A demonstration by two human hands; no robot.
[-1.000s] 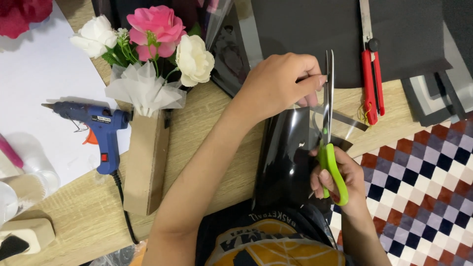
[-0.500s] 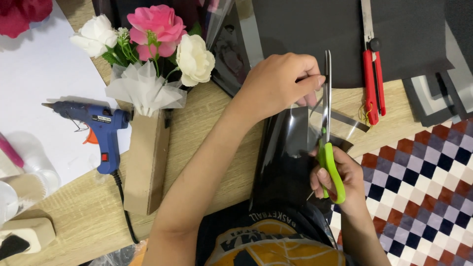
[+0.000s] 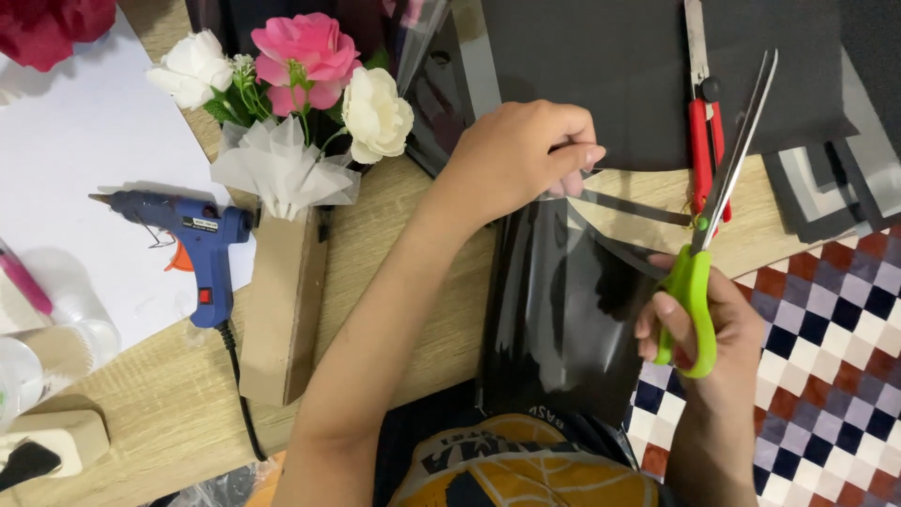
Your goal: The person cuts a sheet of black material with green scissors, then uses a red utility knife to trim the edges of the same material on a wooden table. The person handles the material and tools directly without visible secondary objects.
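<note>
My left hand (image 3: 524, 155) pinches the top edge of a glossy black plastic sheet (image 3: 554, 310) that hangs from the table edge toward my lap. In my right hand (image 3: 699, 333) are green-handled scissors (image 3: 713, 216); their blades are open and tilted up to the right, off to the right of the sheet. A thin cut strip of the sheet stretches from my left fingers toward the scissors.
A blue glue gun (image 3: 192, 244) lies on white paper (image 3: 84, 160) at left. A cardboard box with pink and white flowers (image 3: 300, 89) stands beside my left arm. Red-handled scissors (image 3: 704, 113) rest on dark sheets (image 3: 610, 75) at the back. A checkered floor (image 3: 826, 376) shows at right.
The green scissors have swung from upright over the sheet to the right and tilted, blades now apart. My right hand moved right. My left hand kept its hold.
</note>
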